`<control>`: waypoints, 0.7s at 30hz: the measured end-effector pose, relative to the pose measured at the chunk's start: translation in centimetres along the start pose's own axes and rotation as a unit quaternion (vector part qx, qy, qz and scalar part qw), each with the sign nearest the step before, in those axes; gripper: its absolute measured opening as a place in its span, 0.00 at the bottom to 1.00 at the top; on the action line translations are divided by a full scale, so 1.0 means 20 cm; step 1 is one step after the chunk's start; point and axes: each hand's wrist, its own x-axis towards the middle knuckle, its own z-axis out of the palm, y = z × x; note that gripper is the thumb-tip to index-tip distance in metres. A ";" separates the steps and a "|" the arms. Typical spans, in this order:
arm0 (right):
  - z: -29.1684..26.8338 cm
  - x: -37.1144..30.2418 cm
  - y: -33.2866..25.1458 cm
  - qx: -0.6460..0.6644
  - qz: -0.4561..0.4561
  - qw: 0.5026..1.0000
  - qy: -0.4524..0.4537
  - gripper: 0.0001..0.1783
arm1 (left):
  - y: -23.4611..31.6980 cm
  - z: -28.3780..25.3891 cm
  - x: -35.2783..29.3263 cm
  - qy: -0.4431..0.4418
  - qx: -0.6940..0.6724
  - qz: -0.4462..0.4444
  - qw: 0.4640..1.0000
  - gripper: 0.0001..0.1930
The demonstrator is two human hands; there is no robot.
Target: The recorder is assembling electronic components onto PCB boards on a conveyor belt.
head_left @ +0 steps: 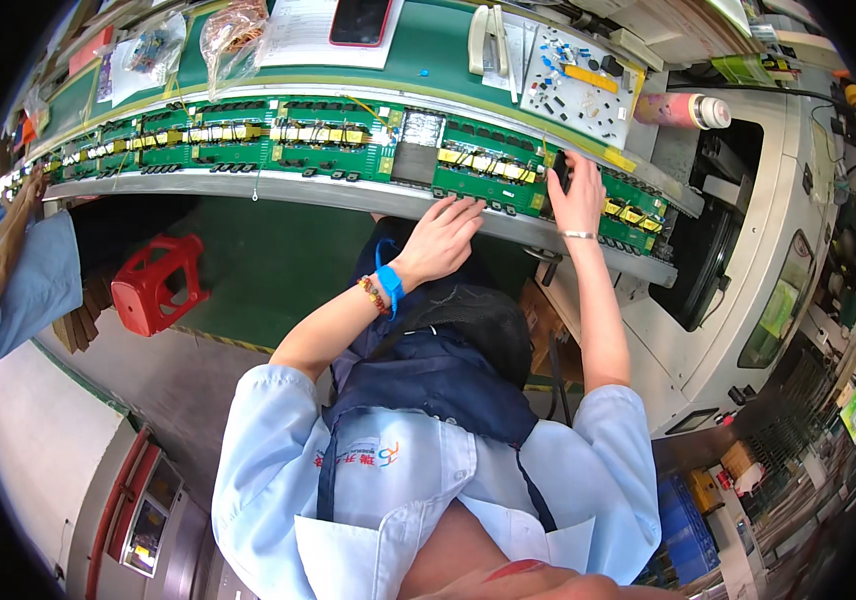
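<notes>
A row of green circuit boards with yellow-wrapped parts runs along a metal conveyor rail (348,195) in front of me. My left hand (441,240) rests at the near rail, its fingers stretched out against the near edge of a green circuit board (488,168). Nothing shows in that hand. Farther right, my right hand (576,195) reaches over the line, fingers bent around a small dark block-like piece (560,172) at that board's right end. Its exact kind is partly hidden by the fingers. Another circuit board (633,215) lies just right of this hand.
Beyond the rail sit a tray (603,120) of loose small components, a pink bottle (683,110), a phone (360,22) and a plastic bag (233,35). A machine (728,270) takes the line's right end. At left are a red stool (158,285) and a co-worker's sleeve (33,290).
</notes>
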 end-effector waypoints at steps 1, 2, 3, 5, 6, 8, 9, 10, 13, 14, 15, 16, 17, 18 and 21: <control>-0.01 0.03 -0.03 0.000 0.001 1.000 0.001 0.21 | 0.00 -0.01 -0.02 0.015 -0.014 -0.006 1.000 0.16; -0.01 0.06 -0.06 -0.014 -0.040 0.999 0.009 0.18 | 0.00 -0.03 -0.04 0.013 -0.013 -0.004 1.000 0.16; 0.00 0.09 -0.06 -0.028 -0.081 0.996 0.016 0.15 | 0.00 -0.04 -0.06 0.040 -0.015 -0.017 0.999 0.16; 0.03 0.11 -0.03 -0.027 -0.114 0.993 -0.002 0.12 | -0.02 -0.06 -0.10 0.071 0.014 -0.045 0.996 0.16; 0.04 0.11 -0.02 -0.027 -0.148 0.988 -0.021 0.09 | -0.03 -0.06 -0.13 0.070 0.015 -0.046 0.996 0.16; 0.04 0.07 -0.01 0.000 -0.146 0.989 -0.006 0.07 | -0.05 -0.06 -0.16 0.066 0.057 -0.078 0.993 0.16; 0.04 0.05 0.01 0.021 -0.150 0.988 -0.007 0.07 | -0.07 -0.06 -0.17 0.056 0.059 -0.082 0.993 0.16; 0.04 0.03 0.02 0.041 -0.153 0.987 -0.008 0.08 | -0.08 -0.06 -0.17 0.057 0.059 -0.083 0.993 0.16; 0.01 -0.08 -0.01 0.055 -0.108 0.993 -0.010 0.09 | -0.09 -0.05 -0.16 0.043 0.072 -0.084 0.993 0.18; 0.00 -0.11 -0.02 0.066 -0.071 0.995 0.009 0.09 | -0.10 -0.06 -0.15 0.044 0.072 -0.085 0.993 0.18; -0.01 -0.16 -0.02 0.077 -0.054 0.996 0.000 0.10 | -0.11 -0.07 -0.15 0.041 0.078 -0.081 0.993 0.18; -0.02 -0.20 -0.02 0.077 -0.054 0.996 -0.001 0.10 | -0.12 -0.07 -0.15 0.038 0.084 -0.078 0.993 0.18; -0.03 -0.25 -0.03 0.068 -0.078 0.994 -0.018 0.10 | -0.13 -0.07 -0.15 0.038 0.089 -0.070 0.993 0.19; -0.03 -0.29 -0.04 0.058 -0.100 0.993 -0.034 0.10 | -0.13 -0.07 -0.16 0.037 0.088 -0.068 0.993 0.19; -0.01 -0.39 -0.10 0.068 -0.149 0.984 -0.071 0.11 | -0.13 -0.06 -0.16 0.020 0.073 -0.057 0.995 0.19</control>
